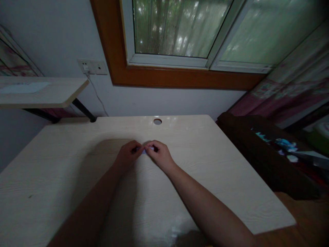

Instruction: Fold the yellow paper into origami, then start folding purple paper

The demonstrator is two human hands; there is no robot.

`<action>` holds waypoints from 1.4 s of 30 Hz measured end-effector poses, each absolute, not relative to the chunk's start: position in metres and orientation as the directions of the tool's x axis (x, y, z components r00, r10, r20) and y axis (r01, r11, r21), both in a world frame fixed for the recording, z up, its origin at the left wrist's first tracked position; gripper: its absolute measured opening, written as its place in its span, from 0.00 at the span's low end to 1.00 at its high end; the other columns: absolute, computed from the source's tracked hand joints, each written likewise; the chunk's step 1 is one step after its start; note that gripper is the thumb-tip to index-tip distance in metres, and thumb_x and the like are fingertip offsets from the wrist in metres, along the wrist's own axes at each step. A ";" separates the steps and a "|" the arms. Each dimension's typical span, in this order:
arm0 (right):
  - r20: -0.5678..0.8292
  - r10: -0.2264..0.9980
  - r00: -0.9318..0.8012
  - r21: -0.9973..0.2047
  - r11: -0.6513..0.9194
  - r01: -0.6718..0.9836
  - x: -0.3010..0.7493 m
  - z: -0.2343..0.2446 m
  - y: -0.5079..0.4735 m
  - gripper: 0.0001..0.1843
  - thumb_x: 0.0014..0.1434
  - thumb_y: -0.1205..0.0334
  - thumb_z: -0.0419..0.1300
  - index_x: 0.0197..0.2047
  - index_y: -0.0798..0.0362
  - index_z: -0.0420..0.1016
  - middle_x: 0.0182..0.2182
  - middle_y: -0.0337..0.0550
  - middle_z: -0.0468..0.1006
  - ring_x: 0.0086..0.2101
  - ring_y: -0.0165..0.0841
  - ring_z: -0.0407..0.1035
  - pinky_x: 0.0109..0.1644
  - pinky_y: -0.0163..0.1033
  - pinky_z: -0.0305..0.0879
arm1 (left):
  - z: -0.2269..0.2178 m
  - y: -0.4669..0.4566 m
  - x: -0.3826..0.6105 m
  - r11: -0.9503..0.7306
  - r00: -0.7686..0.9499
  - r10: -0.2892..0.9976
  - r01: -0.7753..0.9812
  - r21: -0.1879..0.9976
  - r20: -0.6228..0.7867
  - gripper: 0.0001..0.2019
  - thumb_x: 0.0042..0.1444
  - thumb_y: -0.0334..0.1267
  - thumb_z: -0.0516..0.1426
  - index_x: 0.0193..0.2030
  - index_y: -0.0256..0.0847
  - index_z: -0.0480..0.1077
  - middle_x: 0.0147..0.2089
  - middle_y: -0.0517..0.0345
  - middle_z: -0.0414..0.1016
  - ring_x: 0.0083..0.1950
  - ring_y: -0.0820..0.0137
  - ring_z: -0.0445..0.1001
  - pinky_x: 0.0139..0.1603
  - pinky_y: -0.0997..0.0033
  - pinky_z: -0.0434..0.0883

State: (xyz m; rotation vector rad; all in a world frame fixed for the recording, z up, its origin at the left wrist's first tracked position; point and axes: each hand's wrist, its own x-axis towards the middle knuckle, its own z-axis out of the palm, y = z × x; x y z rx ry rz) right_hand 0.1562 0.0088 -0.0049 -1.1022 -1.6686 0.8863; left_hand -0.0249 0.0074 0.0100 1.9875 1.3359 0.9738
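Observation:
Both hands meet over the far middle of the pale wood-grain desk [205, 164]. Between their fingertips is a small, flat, pale lilac piece [143, 151], mostly covered by the fingers; its kind cannot be made out. My left hand [127, 155] pinches its left side, thumb against bent fingers. On the right side, my right hand [161, 155] pinches it the same way. The two thumb tips nearly touch. Both hands are close to the desktop; whether the piece rests on it I cannot tell.
A round cable hole [157, 121] lies beyond the hands near the back edge. At the left, a raised shelf [38, 92] stands on black legs. A white cable [97, 94] hangs from a wall socket [92, 67]. Right of the desk is a dark wooden piece of furniture [246, 151] with assorted items.

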 end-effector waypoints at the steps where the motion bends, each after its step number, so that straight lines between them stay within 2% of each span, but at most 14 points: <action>1: 0.313 0.933 -0.176 -0.888 0.353 0.296 0.156 -0.004 0.008 0.05 0.58 0.62 0.61 0.35 0.51 0.79 0.32 0.40 0.79 0.33 0.32 0.70 0.39 0.36 0.63 | 0.010 0.007 -0.025 -0.358 0.246 0.933 0.534 0.766 0.264 0.10 0.58 0.42 0.56 0.32 0.38 0.73 0.29 0.60 0.72 0.30 0.72 0.68 0.33 0.74 0.63; 6: 0.385 0.909 -0.160 -0.829 0.417 0.373 0.159 0.001 0.005 0.04 0.56 0.64 0.61 0.33 0.51 0.79 0.28 0.40 0.76 0.31 0.32 0.67 0.37 0.36 0.63 | 0.008 0.007 -0.027 -0.340 0.225 0.940 0.519 0.784 0.258 0.10 0.57 0.42 0.57 0.30 0.39 0.72 0.29 0.60 0.72 0.30 0.72 0.68 0.33 0.73 0.63; 9: 0.387 0.915 -0.114 -0.833 0.400 0.384 0.162 0.003 0.003 0.04 0.56 0.64 0.61 0.32 0.51 0.78 0.27 0.39 0.75 0.30 0.32 0.66 0.36 0.36 0.62 | 0.008 0.008 -0.028 -0.302 0.184 0.953 0.500 0.812 0.241 0.09 0.56 0.42 0.58 0.30 0.39 0.72 0.28 0.61 0.72 0.29 0.72 0.67 0.32 0.74 0.63; 12: 0.327 0.945 -0.006 -0.884 0.308 0.351 0.165 0.003 0.005 0.06 0.55 0.62 0.60 0.32 0.52 0.79 0.27 0.40 0.75 0.29 0.32 0.66 0.34 0.36 0.62 | 0.006 0.009 -0.030 -0.261 0.134 0.965 0.460 0.848 0.224 0.09 0.56 0.42 0.58 0.31 0.39 0.73 0.29 0.61 0.72 0.30 0.72 0.67 0.33 0.74 0.63; 16: 0.222 0.968 0.119 -0.955 0.191 0.226 0.169 0.003 0.010 0.06 0.54 0.62 0.60 0.32 0.54 0.78 0.26 0.40 0.76 0.27 0.31 0.65 0.33 0.36 0.61 | 0.002 0.011 -0.034 -0.206 0.047 0.978 0.366 0.908 0.203 0.08 0.55 0.42 0.58 0.31 0.39 0.72 0.29 0.61 0.71 0.32 0.72 0.68 0.34 0.74 0.63; 18: 0.216 0.971 0.101 -0.962 0.194 0.190 0.170 0.002 0.011 0.08 0.56 0.60 0.60 0.33 0.54 0.78 0.28 0.41 0.78 0.29 0.32 0.67 0.34 0.36 0.62 | 0.002 0.011 -0.034 -0.194 0.036 0.981 0.333 0.923 0.193 0.08 0.55 0.41 0.58 0.30 0.39 0.72 0.29 0.62 0.70 0.32 0.72 0.68 0.34 0.74 0.63; 22: 0.255 0.965 -0.055 -0.941 0.261 0.214 0.168 -0.003 0.009 0.13 0.57 0.53 0.62 0.39 0.52 0.80 0.33 0.42 0.79 0.32 0.33 0.69 0.38 0.37 0.64 | 0.007 0.009 -0.032 -0.199 0.077 0.980 0.314 0.929 0.184 0.08 0.54 0.41 0.58 0.30 0.39 0.72 0.28 0.62 0.70 0.31 0.72 0.67 0.33 0.74 0.63; 26: 0.260 0.956 -0.139 -0.920 0.289 0.266 0.167 -0.008 0.008 0.14 0.59 0.50 0.62 0.37 0.51 0.80 0.30 0.42 0.77 0.31 0.32 0.68 0.36 0.36 0.64 | 0.010 0.007 -0.030 -0.230 0.119 0.972 0.356 0.906 0.200 0.09 0.54 0.43 0.58 0.31 0.39 0.72 0.29 0.62 0.71 0.31 0.72 0.67 0.33 0.74 0.63; 36: 0.316 0.932 -0.176 -0.891 0.355 0.282 0.167 -0.005 0.008 0.10 0.59 0.54 0.61 0.37 0.51 0.80 0.30 0.42 0.76 0.30 0.32 0.67 0.35 0.36 0.62 | 0.010 0.007 -0.029 -0.281 0.181 0.958 0.457 0.844 0.220 0.10 0.57 0.43 0.56 0.31 0.39 0.72 0.29 0.60 0.71 0.31 0.71 0.67 0.33 0.73 0.63; 42: 0.278 0.953 -0.119 -0.917 0.300 0.261 0.169 -0.002 0.007 0.11 0.58 0.54 0.61 0.34 0.53 0.78 0.27 0.39 0.74 0.29 0.31 0.66 0.34 0.35 0.61 | 0.012 0.007 -0.028 -0.233 0.151 0.971 0.435 0.870 0.185 0.11 0.55 0.43 0.55 0.30 0.39 0.72 0.28 0.61 0.71 0.31 0.71 0.67 0.33 0.73 0.63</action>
